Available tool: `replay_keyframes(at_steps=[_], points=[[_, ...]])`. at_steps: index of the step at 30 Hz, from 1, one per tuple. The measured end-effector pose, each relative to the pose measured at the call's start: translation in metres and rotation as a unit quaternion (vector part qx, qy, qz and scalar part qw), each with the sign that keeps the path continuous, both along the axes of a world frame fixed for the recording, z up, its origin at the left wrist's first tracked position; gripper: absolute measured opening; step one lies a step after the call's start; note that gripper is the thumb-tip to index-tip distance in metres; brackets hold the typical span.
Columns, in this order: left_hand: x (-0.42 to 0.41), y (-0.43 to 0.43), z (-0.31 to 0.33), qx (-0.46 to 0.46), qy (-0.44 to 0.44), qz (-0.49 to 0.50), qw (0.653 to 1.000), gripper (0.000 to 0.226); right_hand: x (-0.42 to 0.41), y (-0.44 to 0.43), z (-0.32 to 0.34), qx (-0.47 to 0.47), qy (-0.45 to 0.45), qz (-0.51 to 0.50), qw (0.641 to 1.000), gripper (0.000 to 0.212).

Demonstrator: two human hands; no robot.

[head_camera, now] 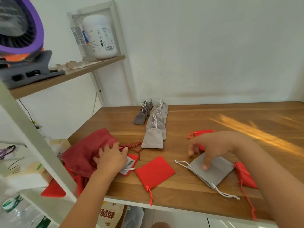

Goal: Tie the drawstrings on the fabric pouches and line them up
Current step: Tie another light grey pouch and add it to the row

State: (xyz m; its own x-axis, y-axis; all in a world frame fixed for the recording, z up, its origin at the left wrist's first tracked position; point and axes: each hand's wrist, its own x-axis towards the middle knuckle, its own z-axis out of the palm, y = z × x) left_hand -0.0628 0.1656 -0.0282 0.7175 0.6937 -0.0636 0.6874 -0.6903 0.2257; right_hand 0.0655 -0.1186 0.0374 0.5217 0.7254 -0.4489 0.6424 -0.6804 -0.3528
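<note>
The wooden table (213,119) has bare room far right. At its left edge the left hand (111,157) presses flat, fingers apart, on a dark red bag (87,145). Tied grey pouches (155,129) line up far centre. The right hand (213,145), fingers spread, touches an untied grey pouch (215,173) near the front edge.
</note>
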Motion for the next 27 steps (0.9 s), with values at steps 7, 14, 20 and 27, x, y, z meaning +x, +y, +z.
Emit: replay_keyframes(at_steps=[7,14,20,27], points=[[0.008,0.006,0.012,-0.021,0.009,0.085,0.996,0.053,-0.023,-0.005,-0.009,0.005,-0.071,-0.028,0.997,0.033],[0.006,0.008,0.031,-0.084,-0.21,0.021,0.974,0.053,-0.043,-0.015,-0.003,0.328,-0.108,-0.164,0.924,0.017],[-0.016,-0.075,0.063,-0.224,-0.397,-0.086,0.886,0.038,-0.065,-0.008,-0.015,0.582,0.053,-0.322,0.745,0.005],[-0.019,-0.136,0.051,-0.313,-0.294,-0.148,0.891,0.062,-0.087,-0.01,-0.041,0.617,0.077,-0.339,0.706,0.01]])
